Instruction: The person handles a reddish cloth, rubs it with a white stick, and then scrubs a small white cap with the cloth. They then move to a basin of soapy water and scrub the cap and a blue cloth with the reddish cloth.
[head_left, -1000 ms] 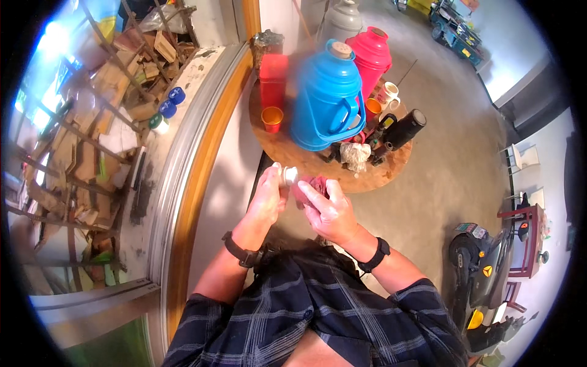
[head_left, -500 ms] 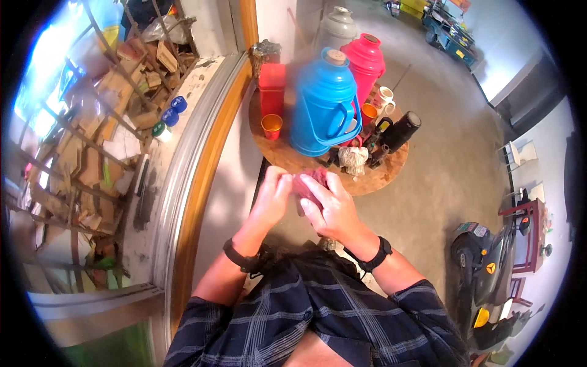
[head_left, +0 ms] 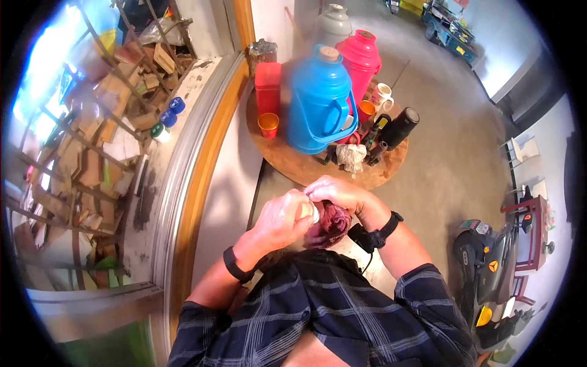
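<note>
In front of my body hangs a crumpled dark red cloth (head_left: 331,227), below and between my hands. My left hand (head_left: 283,217) is closed, its fingers curled round a small white thing (head_left: 315,212) whose kind I cannot make out. My right hand (head_left: 340,194) is bent over the top of the cloth with its fingers closed, its fingertips meeting those of the left hand. Part of the cloth is hidden behind the fingers. Just beyond the hands is the front edge of a round wooden table (head_left: 284,162).
On the table stand a blue thermos flask (head_left: 315,92), a pink one (head_left: 361,58), a grey one (head_left: 333,27), a red canister (head_left: 267,88), an orange cup (head_left: 268,125), a black bottle (head_left: 400,128) and a knotted white bag (head_left: 351,157). A window sill (head_left: 189,92) runs along the left; a scooter (head_left: 474,257) is right.
Both hands have come nearer my body and turned. The red cloth, bunched in the fingers before, now hangs lower and shows more. A white thing now shows at the left hand.
</note>
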`<state>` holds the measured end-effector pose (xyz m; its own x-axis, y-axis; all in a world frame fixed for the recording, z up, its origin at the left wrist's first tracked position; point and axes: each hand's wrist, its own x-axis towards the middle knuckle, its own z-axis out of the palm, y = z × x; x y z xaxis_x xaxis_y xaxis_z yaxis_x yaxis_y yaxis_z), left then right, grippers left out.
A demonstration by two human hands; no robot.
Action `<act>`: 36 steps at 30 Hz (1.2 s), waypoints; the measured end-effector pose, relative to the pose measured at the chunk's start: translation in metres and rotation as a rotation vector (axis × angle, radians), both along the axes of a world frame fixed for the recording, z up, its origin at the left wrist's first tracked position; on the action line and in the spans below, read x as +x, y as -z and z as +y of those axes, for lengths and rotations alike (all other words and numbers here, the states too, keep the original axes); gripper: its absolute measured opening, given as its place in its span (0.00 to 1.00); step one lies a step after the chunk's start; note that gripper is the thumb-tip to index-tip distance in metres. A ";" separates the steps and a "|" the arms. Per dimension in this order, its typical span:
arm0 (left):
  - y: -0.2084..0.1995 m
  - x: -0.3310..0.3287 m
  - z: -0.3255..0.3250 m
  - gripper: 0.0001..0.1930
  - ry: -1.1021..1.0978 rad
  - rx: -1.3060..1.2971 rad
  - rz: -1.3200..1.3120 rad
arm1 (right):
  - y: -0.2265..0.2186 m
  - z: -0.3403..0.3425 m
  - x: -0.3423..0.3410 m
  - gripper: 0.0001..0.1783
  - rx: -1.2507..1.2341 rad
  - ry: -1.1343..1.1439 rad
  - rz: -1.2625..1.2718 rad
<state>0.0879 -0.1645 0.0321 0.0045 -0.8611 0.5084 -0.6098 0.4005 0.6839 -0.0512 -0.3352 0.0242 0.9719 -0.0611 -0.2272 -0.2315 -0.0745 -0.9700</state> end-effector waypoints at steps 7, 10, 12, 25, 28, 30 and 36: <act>0.009 -0.007 -0.018 0.24 -0.205 0.052 0.348 | -0.020 0.034 -0.013 0.12 0.282 0.641 -0.266; 0.000 -0.025 -0.026 0.25 -0.118 0.211 0.668 | -0.027 0.039 -0.021 0.12 0.065 0.826 -0.362; 0.007 -0.043 -0.033 0.24 -0.055 0.153 0.781 | -0.039 0.042 -0.030 0.13 -0.337 0.816 -0.401; -0.002 -0.072 -0.060 0.15 -0.166 0.362 1.288 | -0.022 0.035 -0.061 0.18 -0.875 0.801 -0.524; 0.001 -0.070 -0.060 0.15 -0.060 0.404 1.359 | -0.024 0.025 -0.061 0.14 -0.648 0.834 -0.477; 0.004 -0.064 -0.058 0.15 0.099 0.432 1.421 | -0.023 0.008 -0.060 0.13 -0.547 0.731 -0.292; 0.005 -0.068 -0.069 0.16 0.242 0.266 1.856 | -0.033 -0.008 -0.069 0.18 0.105 0.770 -0.238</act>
<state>0.0199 -0.2334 0.0270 0.1995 -0.9717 -0.1264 0.9185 0.1405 0.3697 -0.1203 -0.3435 0.0574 0.6890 -0.7222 -0.0614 0.0331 0.1160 -0.9927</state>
